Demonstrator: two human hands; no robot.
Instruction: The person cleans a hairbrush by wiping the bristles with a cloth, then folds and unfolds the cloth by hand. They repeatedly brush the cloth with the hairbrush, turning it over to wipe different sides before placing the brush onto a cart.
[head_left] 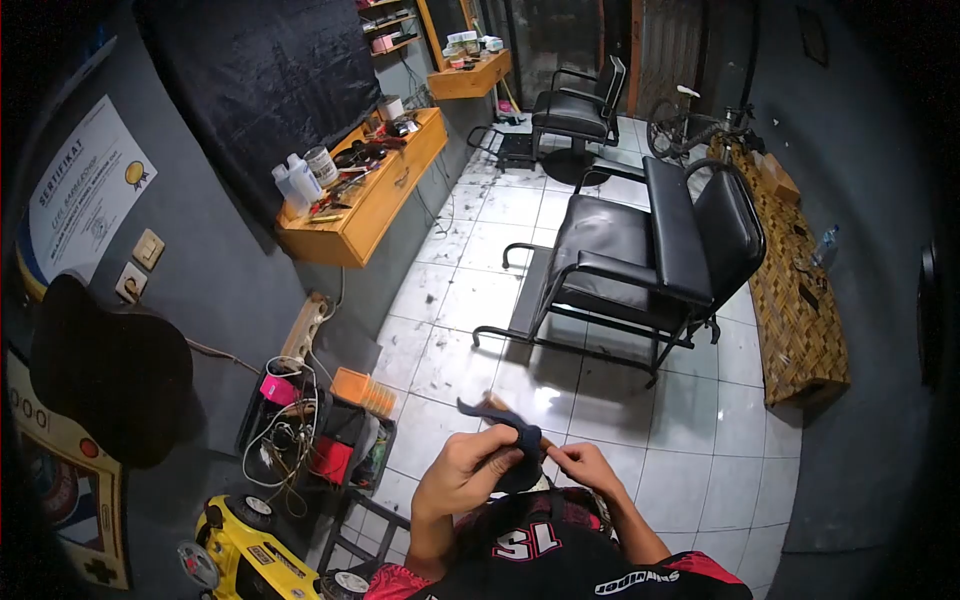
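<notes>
Certificate (pixel 88 195) hangs at the far left on the grey wall, with a switch (pixel 148 248) and a socket (pixel 130 283) just below it and a dark rounded shape (pixel 108 370) under those. Lower down, a yellow toy car (pixel 250 555) sits at the bottom edge, beside a rack (pixel 320 440) tangled with white cables and holding pink, red and orange items. Above, a wooden shelf (pixel 365 195) on the wall carries bottles (pixel 297 185) and small tools under a dark cloth-covered panel (pixel 262 85). Near the bottom centre, the left hand (pixel 468 470) is closed around a dark cloth (pixel 510 440), its fingers wrapped over the bunched part while one end of the fabric sticks up and to the left. The right hand (pixel 585 467) is just beside it, thumb and fingertips pinched together on the cloth's lower right edge, close to the person's chest. As a judgement, the handling looks midway: the cloth is gathered and gripped by both hands but neither spread flat nor laid down anywhere. Beyond the hands, a black barber chair (pixel 640 260) stands on the white tiled floor (pixel 480 260), where hair clippings lie scattered; a second chair (pixel 580 105) stands further back. A bicycle (pixel 700 125) leans at the rear, and a woven bench (pixel 795 290) runs along the right wall.
</notes>
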